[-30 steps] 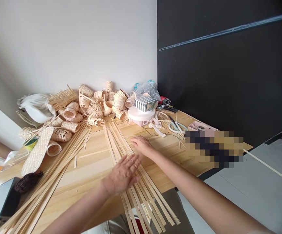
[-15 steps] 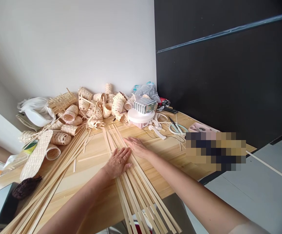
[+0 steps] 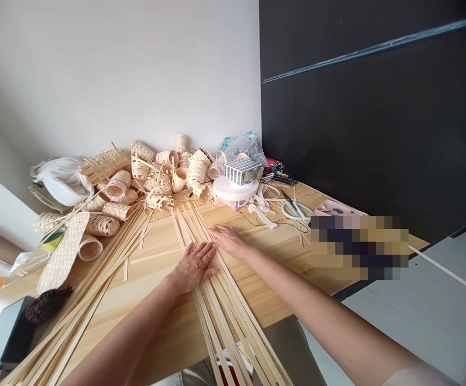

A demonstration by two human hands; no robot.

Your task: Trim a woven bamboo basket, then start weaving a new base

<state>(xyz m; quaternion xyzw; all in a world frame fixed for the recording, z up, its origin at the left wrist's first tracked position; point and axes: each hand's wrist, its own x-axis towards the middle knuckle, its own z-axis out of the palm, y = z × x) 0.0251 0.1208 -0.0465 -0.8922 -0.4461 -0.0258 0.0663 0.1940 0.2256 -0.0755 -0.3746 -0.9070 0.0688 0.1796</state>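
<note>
Long pale bamboo strips (image 3: 227,316) run lengthwise over the wooden table (image 3: 152,300) and hang past its front edge. My left hand (image 3: 195,266) lies flat across them, palm down, fingers stretched out. Just beyond it, my right hand (image 3: 228,239) rests on the strips' right side, its fingers extended and fairly flat. Neither hand wraps round anything; what lies under the palms is hidden. A second bundle of strips (image 3: 96,279) stretches diagonally along the table's left side, apart from both hands.
Several small woven baskets (image 3: 162,179) are heaped against the wall. A white turntable (image 3: 236,188) bears a stack of small boxes (image 3: 242,170). To its right lie scissors (image 3: 296,208) and a pink tray (image 3: 342,209). Dark cord (image 3: 49,304) rests on a box (image 3: 5,338) at left.
The view has shifted slightly. Both hands stay in nearly the same place on the strips, and the strips' near ends lie a little closer together.
</note>
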